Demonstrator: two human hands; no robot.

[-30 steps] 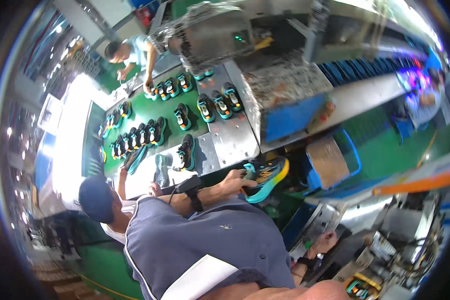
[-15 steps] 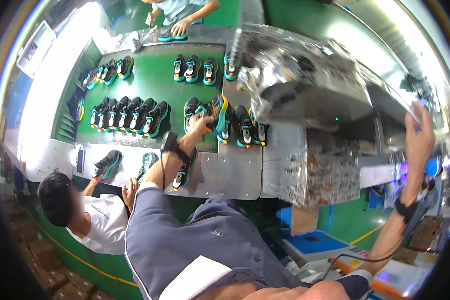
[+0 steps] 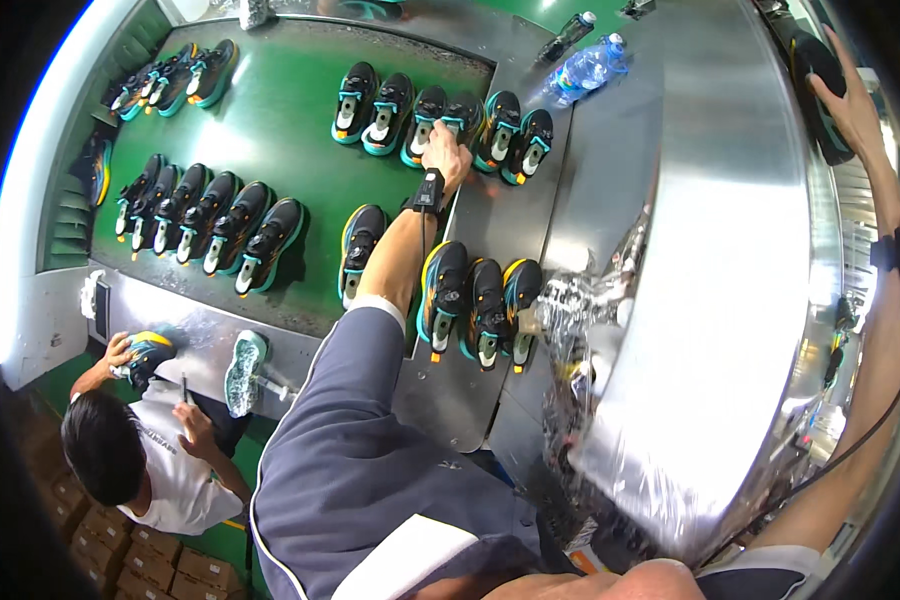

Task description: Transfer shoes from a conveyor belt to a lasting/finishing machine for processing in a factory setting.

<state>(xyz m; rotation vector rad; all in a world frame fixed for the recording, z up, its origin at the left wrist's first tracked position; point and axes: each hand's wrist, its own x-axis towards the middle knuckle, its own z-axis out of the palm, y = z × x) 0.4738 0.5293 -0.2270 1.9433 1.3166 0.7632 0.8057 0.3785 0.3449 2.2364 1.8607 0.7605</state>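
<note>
My left hand (image 3: pixel 448 157) is closed on a black and teal sneaker (image 3: pixel 463 116) in the far row, its fingers at the end nearest me. More sneakers of this kind, such as one black sneaker (image 3: pixel 388 112), stand close on either side of it. At the far right, my right hand (image 3: pixel 854 112) grips a dark shoe (image 3: pixel 818 95), thumb across it and the other fingers along its side. Part of that shoe is hidden by the hand and the bent picture edge. Below my left forearm, a lone sneaker (image 3: pixel 362 250) rests on the green belt.
Several sneakers (image 3: pixel 210 215) line the green conveyor belt (image 3: pixel 270 120). Three more sneakers (image 3: pixel 485 310) stand on the metal table's near side. A water bottle (image 3: pixel 585 70) lies beyond. A shiny metal housing (image 3: pixel 730 280) rises at right. At lower left, a co-worker (image 3: pixel 160 450) handles a shoe.
My left hand has moved farther away, to the far row of shoes. My right hand has risen toward the upper right and now holds a dark shoe. The view has shifted.
</note>
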